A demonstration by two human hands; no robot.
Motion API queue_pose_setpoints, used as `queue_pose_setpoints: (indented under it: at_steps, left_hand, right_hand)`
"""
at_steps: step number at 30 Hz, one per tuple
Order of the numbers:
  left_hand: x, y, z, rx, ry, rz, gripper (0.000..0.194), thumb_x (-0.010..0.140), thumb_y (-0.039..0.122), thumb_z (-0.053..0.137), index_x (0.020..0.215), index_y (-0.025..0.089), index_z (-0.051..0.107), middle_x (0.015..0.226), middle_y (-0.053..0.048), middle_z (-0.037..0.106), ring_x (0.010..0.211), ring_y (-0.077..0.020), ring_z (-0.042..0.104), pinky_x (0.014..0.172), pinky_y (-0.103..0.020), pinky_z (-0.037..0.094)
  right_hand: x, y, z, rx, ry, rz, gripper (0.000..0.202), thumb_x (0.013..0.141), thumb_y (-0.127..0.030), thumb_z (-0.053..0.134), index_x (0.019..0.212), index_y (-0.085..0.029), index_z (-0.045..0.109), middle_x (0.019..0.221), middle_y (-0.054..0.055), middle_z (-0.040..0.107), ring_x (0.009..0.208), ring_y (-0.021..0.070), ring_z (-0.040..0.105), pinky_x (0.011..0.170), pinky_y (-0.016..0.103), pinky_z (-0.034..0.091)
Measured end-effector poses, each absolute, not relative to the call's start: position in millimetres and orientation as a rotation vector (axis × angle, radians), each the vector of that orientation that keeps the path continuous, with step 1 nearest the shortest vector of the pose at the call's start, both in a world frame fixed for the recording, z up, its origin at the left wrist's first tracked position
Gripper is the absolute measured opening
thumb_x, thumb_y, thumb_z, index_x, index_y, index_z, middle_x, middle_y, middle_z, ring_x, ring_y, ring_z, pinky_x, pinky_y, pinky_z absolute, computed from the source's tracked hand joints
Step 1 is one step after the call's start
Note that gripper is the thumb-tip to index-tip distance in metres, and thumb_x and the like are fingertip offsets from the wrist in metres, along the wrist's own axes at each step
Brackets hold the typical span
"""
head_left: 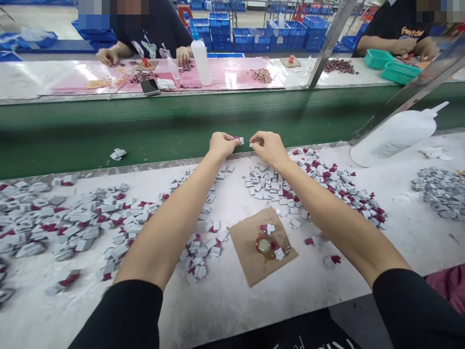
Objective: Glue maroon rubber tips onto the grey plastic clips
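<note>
My left hand pinches a small white and dark red piece above the far edge of the table. Just right of it, my right hand is closed on a small white piece. A gap separates the two pieces. Nearer to me lies a brown cardboard square with a round cap and white and red pieces on it. Below my right hand spreads a pile of white pieces, many dark red ones mixed in at its right.
Grey and red pieces cover the left of the table. A large white bottle lies tilted at the right, near a grey pile. Beyond the green belt, two people work at another table.
</note>
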State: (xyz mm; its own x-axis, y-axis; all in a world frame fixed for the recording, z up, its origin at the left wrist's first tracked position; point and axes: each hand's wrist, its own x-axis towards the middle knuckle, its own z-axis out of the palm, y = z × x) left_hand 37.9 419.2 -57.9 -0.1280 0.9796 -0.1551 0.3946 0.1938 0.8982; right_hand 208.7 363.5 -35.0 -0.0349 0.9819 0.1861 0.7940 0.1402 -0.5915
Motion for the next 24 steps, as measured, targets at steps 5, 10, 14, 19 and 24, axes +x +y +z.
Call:
queue_pose_setpoints:
  at_steps: [5,10,14,19,24]
  left_hand:
    - [64.3,410.5,-42.7,1.402,1.720,0.789,0.012,0.085,0.015,0.084,0.083,0.019,0.073,0.112,-0.019,0.080,0.121,-0.0404,0.072,0.109,-0.053,0.054]
    - [70.1,359.6,-13.5,1.593,1.647,0.896,0.015,0.096,0.022,0.077,0.110,0.022,0.071,0.144,-0.018,0.071,0.146,-0.0381,0.059,0.123,-0.052,0.046]
    - [66.0,298.0,6.0,1.585,1.025,0.813,0.024,0.108,0.041,0.063,0.101,0.021,0.075,0.107,-0.009,0.081,0.101,-0.0250,0.075,0.092,-0.039,0.060]
    - [51.4,242.1,10.9,1.528,0.814,0.811,0.020,0.093,0.037,0.084,0.103,0.020,0.079,0.109,-0.007,0.083,0.101,-0.0225,0.077,0.093,-0.037,0.062]
    - [37.7,207.5,0.2,1.466,0.794,0.737,0.014,0.095,0.030,0.081,0.105,0.021,0.080,0.107,-0.007,0.084,0.099,-0.0224,0.079,0.094,-0.040,0.065]
  right_hand:
    - [241.1,317.1,-22.7,-1.620,-1.745,0.438,0.008,0.093,-0.026,0.073,0.094,-0.021,0.079,0.085,0.004,0.077,0.080,0.0228,0.071,0.086,0.038,0.058]
    - [250.0,253.3,-9.2,-1.375,-1.675,0.520,0.003,0.097,-0.027,0.071,0.094,-0.026,0.072,0.098,0.004,0.077,0.089,0.0222,0.074,0.086,0.039,0.061]
    - [246.4,208.4,-1.1,-1.296,-1.610,0.553,0.011,0.099,-0.029,0.073,0.095,-0.028,0.063,0.098,0.002,0.073,0.090,0.0222,0.073,0.089,0.041,0.064]
    - [240.1,170.9,2.9,-1.272,-1.514,0.626,0.012,0.098,-0.029,0.078,0.099,-0.029,0.066,0.103,0.004,0.072,0.096,0.0240,0.075,0.091,0.043,0.067]
    - [239.9,141.3,-0.3,-1.240,-1.370,0.994,0.015,0.096,-0.038,0.087,0.100,-0.028,0.077,0.102,0.005,0.079,0.098,0.0250,0.081,0.091,0.041,0.072]
